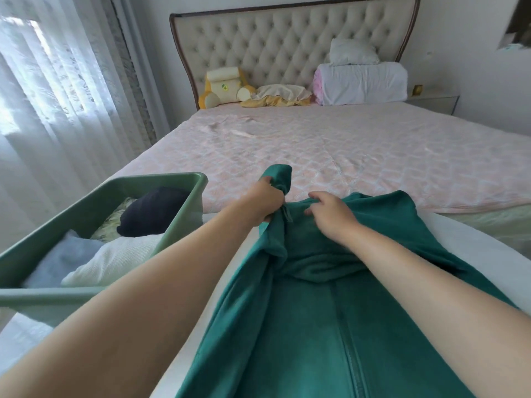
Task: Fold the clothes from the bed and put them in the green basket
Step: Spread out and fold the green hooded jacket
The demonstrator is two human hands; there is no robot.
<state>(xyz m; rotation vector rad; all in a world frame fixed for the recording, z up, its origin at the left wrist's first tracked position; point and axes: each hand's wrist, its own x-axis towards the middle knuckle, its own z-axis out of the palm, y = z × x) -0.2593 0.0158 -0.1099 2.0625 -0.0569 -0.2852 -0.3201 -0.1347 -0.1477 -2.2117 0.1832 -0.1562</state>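
- The teal jacket (301,326) is lying at bottom centre of the frame, draping from the near edge of the bed (344,156) toward the camera with its zip running down the middle.
- The left hand (265,203) is clutching a bunched wad of the jacket's upper part at frame centre, fingers wrapped tightly round it.
- The right hand (330,218), just right of centre, is curling its fingers over the jacket's top edge and pinching the cloth.
- The green basket (86,208) is sitting at lower left, already holding a dark garment (152,211) and a white folded piece (115,259).
- The jacket is not yet folded. The bunched wad in the left hand is likely twisting the fabric, so any fold started now risks coming out lopsided.
- Much of the cloth is hanging off the bed edge; a loosened hold could let its weight drag it down.
- The basket is looking quite full, so a bulky fold may spill over its rim.
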